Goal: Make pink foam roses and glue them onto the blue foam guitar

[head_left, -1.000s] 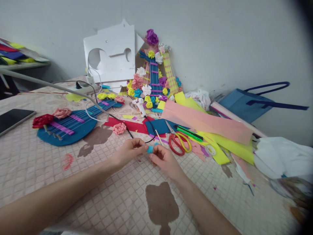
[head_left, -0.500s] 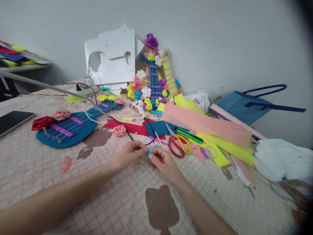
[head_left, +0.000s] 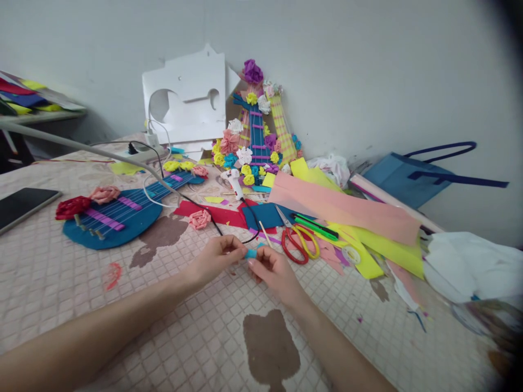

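Observation:
A small piece of light-blue crepe paper (head_left: 250, 254) is pinched between my two hands above the table. My left hand (head_left: 220, 256) grips its left end with thumb and forefinger. On its other end are the closed fingertips of my right hand (head_left: 273, 269). Most of the piece is hidden by the fingers. Just right of my hands lie scissors (head_left: 300, 247) with red and yellow handles and a thin white stick (head_left: 266, 234). A pink paper rose (head_left: 200, 219) rests beyond my left hand.
A blue paper guitar (head_left: 110, 220) with paper roses lies at left, near a phone (head_left: 26, 207). Behind are a white glue gun (head_left: 232, 181) with a black cord, flower-covered guitars (head_left: 257, 133) and a white board (head_left: 188, 103). Paper strips (head_left: 347, 204) and a green cutter (head_left: 316, 226) spread right.
The blue paper between my fingertips looks flatter and more stretched out sideways. My hands stay in nearly the same place; the view shifts very slightly.

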The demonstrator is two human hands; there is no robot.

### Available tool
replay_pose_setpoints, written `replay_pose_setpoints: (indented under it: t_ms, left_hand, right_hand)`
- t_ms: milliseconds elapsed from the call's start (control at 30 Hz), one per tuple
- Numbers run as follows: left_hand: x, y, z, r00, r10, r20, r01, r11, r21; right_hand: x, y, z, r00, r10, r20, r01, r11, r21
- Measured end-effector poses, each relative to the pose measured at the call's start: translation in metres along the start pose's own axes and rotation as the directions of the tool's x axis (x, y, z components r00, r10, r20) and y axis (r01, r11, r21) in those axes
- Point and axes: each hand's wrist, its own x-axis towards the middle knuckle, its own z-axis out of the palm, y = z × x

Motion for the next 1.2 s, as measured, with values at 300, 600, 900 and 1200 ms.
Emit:
replay_pose_setpoints:
  t_ms: [300, 600, 900, 1200]
  left_hand:
    - [0.003, -0.004, -0.002, 0.994, -0.099, 0.048, 0.104, 0.990, -0.098]
    - [0.003, 0.005, -0.008, 0.992, -0.125, -0.005, 0.122, 0.973, -0.198]
    - [0.003, 0.004, -0.008, 0.992, -0.122, 0.022, 0.123, 0.952, -0.279]
    - [0.004, 0.002, -0.010, 0.994, -0.104, 0.027, 0.108, 0.941, -0.322]
  right_hand:
    - [0.002, 0.006, -0.002, 0.999, -0.047, 0.017, 0.048, 0.996, -0.072]
    - [0.015, 0.002, -0.066, 0.871, -0.421, -0.254, 0.029, 0.561, -0.828]
    - [0.028, 0.038, -0.111, 0.863, -0.401, -0.307, -0.164, 0.352, -0.921]
    - [0.029, 0.035, -0.107, 0.836, -0.377, -0.399, -0.248, 0.390, -0.887]
